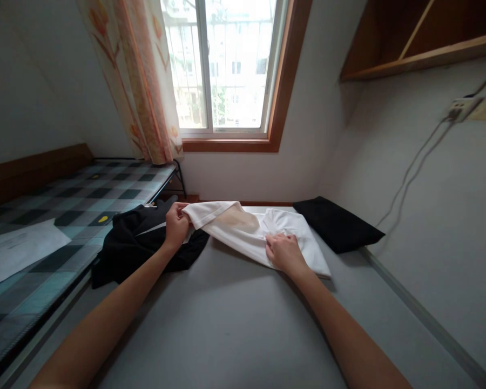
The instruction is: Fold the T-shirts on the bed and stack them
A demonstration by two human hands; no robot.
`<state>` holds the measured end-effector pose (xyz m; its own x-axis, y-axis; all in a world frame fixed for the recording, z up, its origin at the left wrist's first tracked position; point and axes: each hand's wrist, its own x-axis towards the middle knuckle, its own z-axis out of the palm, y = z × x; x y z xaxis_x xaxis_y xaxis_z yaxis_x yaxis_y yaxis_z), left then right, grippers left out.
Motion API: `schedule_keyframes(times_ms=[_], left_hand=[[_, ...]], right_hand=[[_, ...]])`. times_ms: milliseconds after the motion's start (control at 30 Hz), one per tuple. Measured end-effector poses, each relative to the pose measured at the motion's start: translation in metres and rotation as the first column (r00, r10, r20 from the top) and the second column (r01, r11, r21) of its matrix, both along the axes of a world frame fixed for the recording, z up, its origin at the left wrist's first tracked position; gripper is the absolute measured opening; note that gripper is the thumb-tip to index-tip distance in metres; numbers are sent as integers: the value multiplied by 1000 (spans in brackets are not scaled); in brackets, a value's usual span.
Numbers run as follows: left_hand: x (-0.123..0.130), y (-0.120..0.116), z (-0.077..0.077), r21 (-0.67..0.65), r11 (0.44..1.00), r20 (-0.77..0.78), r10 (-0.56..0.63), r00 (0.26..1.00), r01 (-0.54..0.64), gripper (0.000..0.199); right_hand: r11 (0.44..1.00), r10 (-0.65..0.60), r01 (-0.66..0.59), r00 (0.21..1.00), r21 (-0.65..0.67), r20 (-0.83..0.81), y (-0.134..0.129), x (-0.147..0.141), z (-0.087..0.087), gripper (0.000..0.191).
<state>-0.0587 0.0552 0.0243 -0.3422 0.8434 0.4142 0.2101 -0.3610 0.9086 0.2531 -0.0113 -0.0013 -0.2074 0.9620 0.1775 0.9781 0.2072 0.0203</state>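
A white shirt [243,236] stretches across the grey table, with its left end raised off the surface. My left hand [177,224] is closed on that raised hem, where a beige, see-through patch shows on the cloth. My right hand [285,253] rests on the shirt's right part with fingers curled into the creased fabric. To the right of the shirt lies a folded black cloth [338,224]. A crumpled black garment [135,251] lies beneath and beside my left hand, with a white strip showing on it.
The grey tabletop [227,329] meets a white wall on the right. On the left is a bed with a checked mattress [141,189] and a white sheet of paper [20,251]. A curtain [146,81] hangs by the window. Cables [413,167] run down from a socket below a wooden shelf [421,56].
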Motion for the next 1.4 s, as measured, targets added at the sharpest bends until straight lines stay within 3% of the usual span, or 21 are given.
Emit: schedule_keyframes(times_ms=[167,300,433,533,633,733,800,867,900,967,1033,1100,1233,1400], left_hand=[[-12,9,-2,-1,998,68,57,996,-57,28],[-27,17,-10,4,997,82,77,994,-78,31],[-35,22,-18,40,995,-60,93,994,-91,27],[-36,21,-18,42,996,-201,90,975,-83,24],[-29,11,-11,-6,999,-479,28,878,-35,33],[-12,-10,-4,69,997,-761,74,645,-32,56],[5,-26,-2,209,978,-837,189,514,-20,64],[22,-39,-5,245,953,-895,153,419,176,56],[30,-45,-9,201,923,-931,76,356,327,48],[45,-52,-19,35,812,-976,-97,193,582,35],[57,-57,-29,-102,728,-974,-212,80,678,33],[65,-60,-37,-148,717,-960,-270,76,681,40],[73,-64,-40,-134,756,-935,-310,170,641,45],[80,-63,-35,-163,791,-908,-354,224,590,34]], right_hand=[[984,0,2,1000,-178,12,-11,-27,25,30],[955,23,-56,993,-292,-116,-20,-36,25,22],[965,104,-151,971,-215,-216,-21,-27,14,35],[973,185,-202,971,-108,-153,-17,-25,9,16],[977,198,-205,974,-57,-110,-13,-28,5,17],[997,59,-72,961,-38,-269,-6,-27,2,19],[999,-21,-6,871,-54,-492,2,-21,-3,20],[994,-96,27,679,-106,-728,12,-11,-10,20],[989,-139,35,556,-144,-819,16,-7,-14,21],[976,-215,26,313,-218,-925,24,1,-20,25],[966,-250,-32,128,-256,-960,27,5,-24,29],[957,-272,-112,-12,-269,-962,25,4,-23,30],[927,-345,-237,-235,-290,-909,14,-6,-14,24],[928,-325,-284,-307,-240,-895,9,-10,-7,25]])
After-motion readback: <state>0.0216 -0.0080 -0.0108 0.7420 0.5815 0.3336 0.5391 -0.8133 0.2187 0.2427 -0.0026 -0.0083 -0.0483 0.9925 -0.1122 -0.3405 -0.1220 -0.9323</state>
